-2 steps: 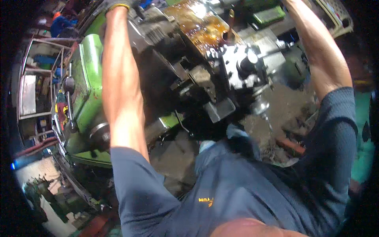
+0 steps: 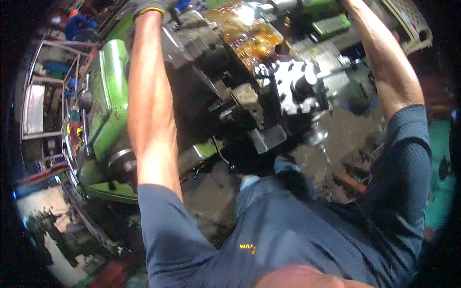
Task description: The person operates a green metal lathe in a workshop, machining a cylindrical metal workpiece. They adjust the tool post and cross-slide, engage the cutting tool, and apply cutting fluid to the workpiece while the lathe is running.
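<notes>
Head view: since the picture a moment earlier almost nothing has shifted; both arms stay stretched over the green lathe point(image 2: 108, 103), so the work looks steady. The left hand point(image 2: 146, 6), gloved, reaches the top edge near the chuck point(image 2: 185, 36); its fingers are cut off, grip unclear. The right hand is out of frame. The tool post point(image 2: 297, 89) sits centre-right. A yellow-red plate point(image 2: 74, 132) marks the left housing

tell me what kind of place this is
Most likely a machine shop. A big green lathe fills the view, with a dark tool post on its oil-stained carriage, and the grimy floor below is littered with metal scraps.
</notes>
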Demonstrator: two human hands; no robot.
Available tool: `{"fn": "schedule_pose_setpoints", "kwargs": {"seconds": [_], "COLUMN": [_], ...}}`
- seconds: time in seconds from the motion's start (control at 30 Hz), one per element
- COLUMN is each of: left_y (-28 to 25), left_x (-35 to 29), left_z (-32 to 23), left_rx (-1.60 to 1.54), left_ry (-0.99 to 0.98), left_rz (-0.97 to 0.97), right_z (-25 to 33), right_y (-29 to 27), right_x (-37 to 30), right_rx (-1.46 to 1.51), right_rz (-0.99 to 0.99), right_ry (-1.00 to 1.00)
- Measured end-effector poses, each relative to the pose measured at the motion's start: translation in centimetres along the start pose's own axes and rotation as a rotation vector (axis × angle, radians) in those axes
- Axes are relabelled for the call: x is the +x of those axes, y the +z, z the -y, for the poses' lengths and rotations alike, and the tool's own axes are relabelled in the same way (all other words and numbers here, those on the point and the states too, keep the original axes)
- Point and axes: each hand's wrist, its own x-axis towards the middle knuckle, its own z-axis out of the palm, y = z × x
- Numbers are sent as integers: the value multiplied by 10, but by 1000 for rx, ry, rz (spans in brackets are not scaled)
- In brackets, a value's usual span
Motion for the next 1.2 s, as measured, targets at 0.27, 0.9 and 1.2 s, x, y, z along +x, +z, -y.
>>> {"fn": "schedule_pose_setpoints", "kwargs": {"seconds": [0.27, 0.9, 1.2], "left_y": [-10, -92, -16], "left_x": [-39, -167, -66], "left_z": [-3, -35, 7], "left_rx": [76, -301, -63], "left_ry": [-106, 447, 115], "left_rz": [17, -347, 56], "right_z": [0, -112, 71], "right_y": [55, 120, 77], "right_x": [83, -149, -371], "right_rx": [72, 372, 715], "right_rz": [53, 405, 793], "right_ry": [31, 352, 545]}}
